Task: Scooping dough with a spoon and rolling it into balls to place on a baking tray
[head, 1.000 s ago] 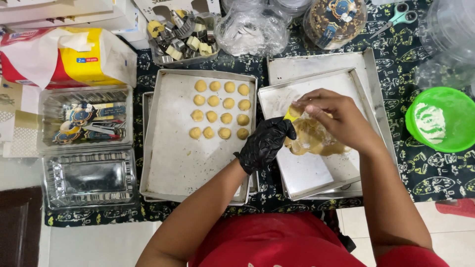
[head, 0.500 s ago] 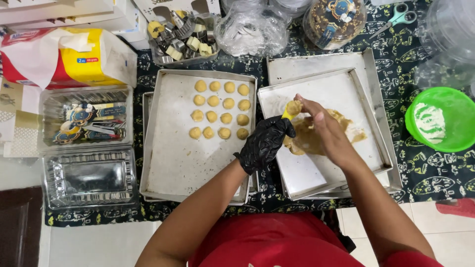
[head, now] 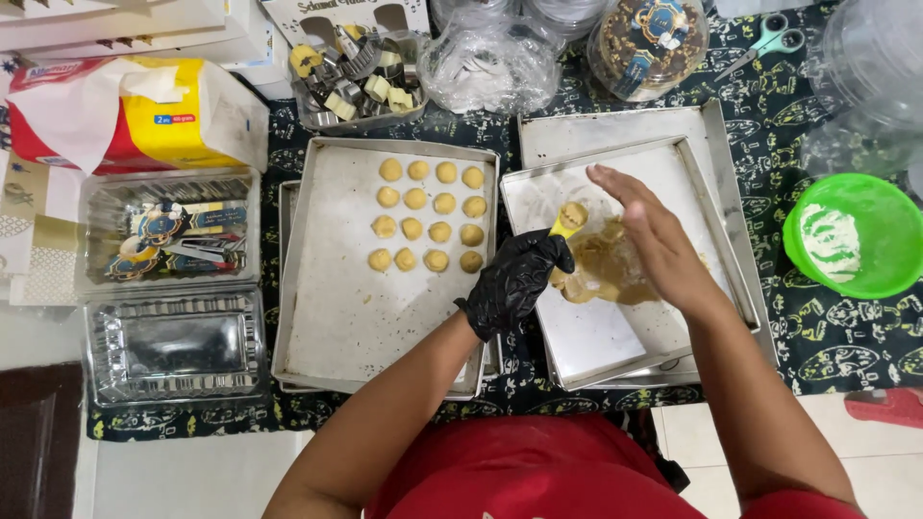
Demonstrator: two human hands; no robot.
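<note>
My left hand point(head: 514, 281), in a black glove, grips a small yellow scoop point(head: 569, 221) filled with a round of tan dough. It hovers over the left part of the right metal tray point(head: 601, 341). My right hand point(head: 654, 235) is bare and flat, fingers spread, just right of the scoop and above a lump of dough point(head: 601, 274) lying in clear plastic on that tray. The left metal tray point(head: 336, 327) carries several small dough balls point(head: 428, 213) in neat rows near its far right corner.
A green bowl point(head: 854, 235) with flour stands at the right. Clear plastic boxes point(head: 173, 341) sit at the left, a tissue pack point(head: 125, 111) behind them. A container of metal cutters point(head: 356, 77), bagged lids, a cookie jar point(head: 649, 34) and scissors point(head: 769, 40) line the far edge.
My right hand has lifted off the dough lump and opened flat beside the scoop. The gloved left hand has stayed put, with the scoop's dough round now in plain view.
</note>
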